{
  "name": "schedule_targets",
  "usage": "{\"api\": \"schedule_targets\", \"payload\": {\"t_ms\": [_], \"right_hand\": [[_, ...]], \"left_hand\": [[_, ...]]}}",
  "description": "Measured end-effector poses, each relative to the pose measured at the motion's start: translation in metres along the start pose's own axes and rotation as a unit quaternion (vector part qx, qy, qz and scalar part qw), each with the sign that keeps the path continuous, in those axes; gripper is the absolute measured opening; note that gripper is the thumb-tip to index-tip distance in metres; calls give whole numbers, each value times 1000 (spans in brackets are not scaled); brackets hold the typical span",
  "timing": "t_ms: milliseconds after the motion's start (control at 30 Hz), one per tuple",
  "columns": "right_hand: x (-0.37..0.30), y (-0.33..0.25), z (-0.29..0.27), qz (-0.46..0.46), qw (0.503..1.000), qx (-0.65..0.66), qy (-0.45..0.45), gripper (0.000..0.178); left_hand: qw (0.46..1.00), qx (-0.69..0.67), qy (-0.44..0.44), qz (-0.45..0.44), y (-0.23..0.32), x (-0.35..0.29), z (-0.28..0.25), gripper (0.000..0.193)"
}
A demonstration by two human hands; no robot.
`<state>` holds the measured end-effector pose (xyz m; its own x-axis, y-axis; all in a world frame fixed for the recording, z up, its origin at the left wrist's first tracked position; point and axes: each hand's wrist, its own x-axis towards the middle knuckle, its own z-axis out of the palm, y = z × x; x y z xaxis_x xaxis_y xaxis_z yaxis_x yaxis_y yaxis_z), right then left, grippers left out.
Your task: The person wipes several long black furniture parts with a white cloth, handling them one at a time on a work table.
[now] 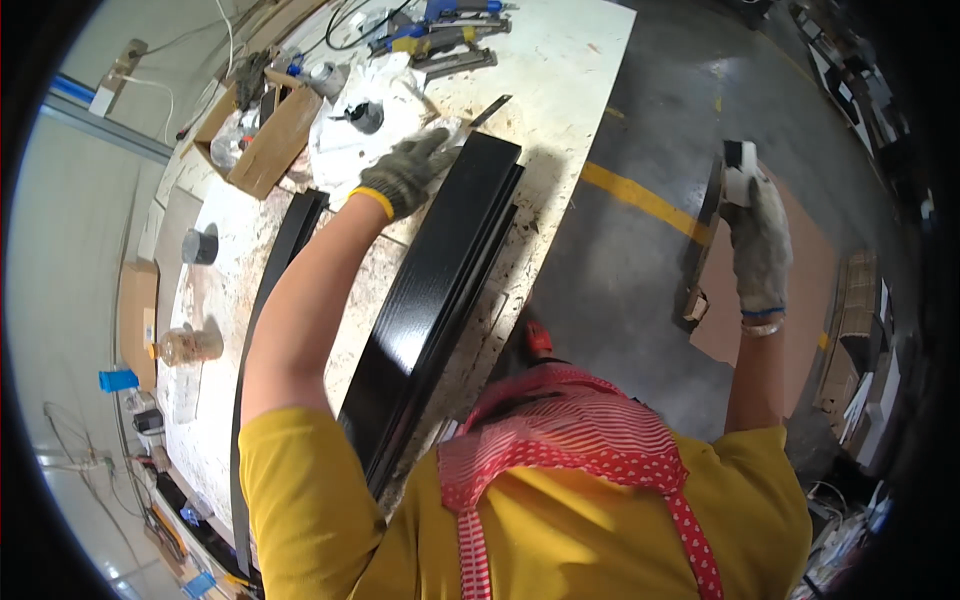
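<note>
A long glossy black board (425,270) with stepped edges lies lengthwise on the worktable. My left hand (405,178), in a grey knit glove with a yellow cuff, rests beside the board's far end. Its fingers are stretched out and spread, with nothing in them. Whether the fingertips touch the board I cannot tell. Out to the right, above the floor, my right hand (760,250) in a pale grey glove is closed around a small white block with a black end (740,172). A narrow black strip (290,235) lies left of the board, partly behind my left arm.
The white worktable (570,60) carries a wooden box (262,150) of odds and ends, a small black pot (366,117), nail guns (440,42), a dark cup (199,247) and a jar (190,346). Brown cardboard (800,270) lies on the floor at right.
</note>
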<state>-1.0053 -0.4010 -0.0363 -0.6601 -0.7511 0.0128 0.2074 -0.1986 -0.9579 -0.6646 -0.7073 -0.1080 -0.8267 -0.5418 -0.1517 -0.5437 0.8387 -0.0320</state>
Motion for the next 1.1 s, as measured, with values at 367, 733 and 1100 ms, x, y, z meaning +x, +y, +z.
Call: {"api": "schedule_targets", "payload": {"t_ms": [367, 733, 1100], "right_hand": [[31, 7, 68, 60, 983, 33, -168, 35], [11, 76, 253, -472, 763, -263, -356, 52], [9, 84, 255, -465, 712, -390, -354, 55]], "left_hand": [[882, -417, 103, -194, -6, -104, -122, 44], [949, -166, 174, -202, 141, -261, -82, 43], [920, 23, 246, -304, 196, -229, -57, 55]]}}
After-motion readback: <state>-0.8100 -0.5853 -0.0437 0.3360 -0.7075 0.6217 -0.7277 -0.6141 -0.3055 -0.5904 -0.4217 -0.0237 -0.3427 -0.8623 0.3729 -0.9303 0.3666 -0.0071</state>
